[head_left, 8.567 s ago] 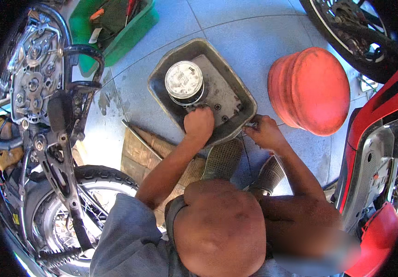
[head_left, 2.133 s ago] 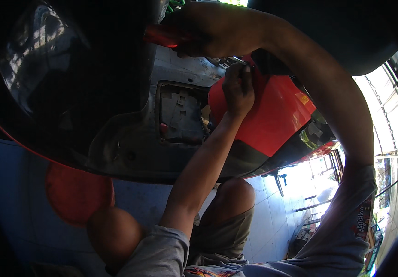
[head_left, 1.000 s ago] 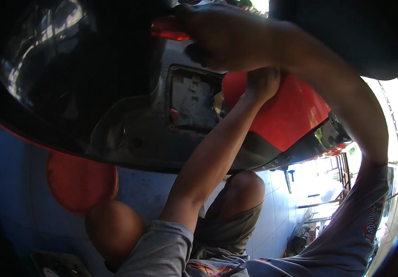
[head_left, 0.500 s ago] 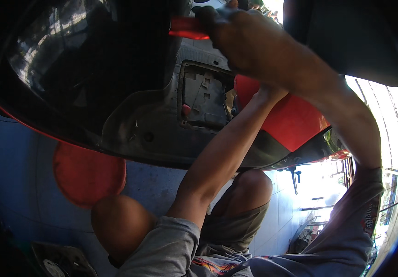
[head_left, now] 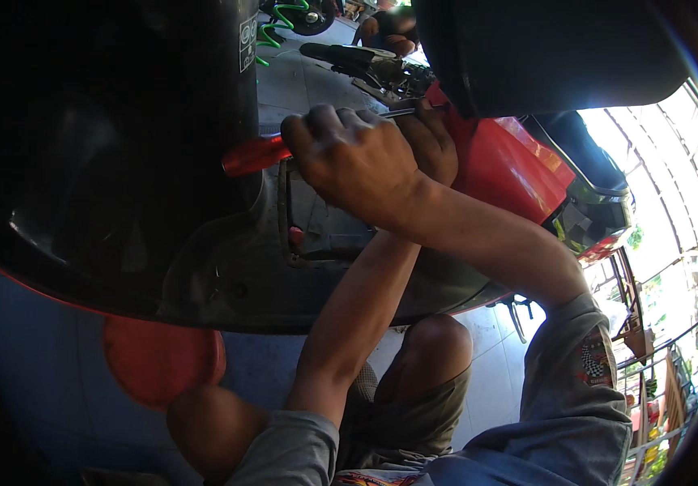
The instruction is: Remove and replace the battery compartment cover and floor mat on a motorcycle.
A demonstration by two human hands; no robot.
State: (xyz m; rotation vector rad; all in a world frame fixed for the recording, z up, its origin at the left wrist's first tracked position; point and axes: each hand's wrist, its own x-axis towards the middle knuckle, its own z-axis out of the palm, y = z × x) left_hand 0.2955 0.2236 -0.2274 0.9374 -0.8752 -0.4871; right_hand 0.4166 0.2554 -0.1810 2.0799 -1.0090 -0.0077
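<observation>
My right hand [head_left: 349, 150] is closed round a red-handled tool [head_left: 253, 155], likely a screwdriver, held crosswise above the scooter's open floorboard compartment [head_left: 320, 231]. A thin metal shank [head_left: 399, 112] shows to the right of my fingers, pointing at the scooter's red body panel [head_left: 515, 174]. My left hand [head_left: 434, 142] reaches up beneath my right arm to that panel, fingers curled beside the shank. What they grip is partly hidden. The scooter's black front shield [head_left: 106, 162] fills the left, and its dark seat [head_left: 551, 44] overhangs at upper right.
Beyond the scooter, another person [head_left: 389, 32] crouches near a motorcycle part with a tire [head_left: 341, 58], and a green coiled hose [head_left: 276, 24] hangs. A round red stool [head_left: 158, 360] stands below the floorboard, beside my knees. Metal racks and bars [head_left: 648, 356] line the bright right side.
In the last second my right hand and the red handle have moved lower, crossing over my left forearm. The view shifted, revealing the person beyond. Earlier my hands were at a tray on the floor.
</observation>
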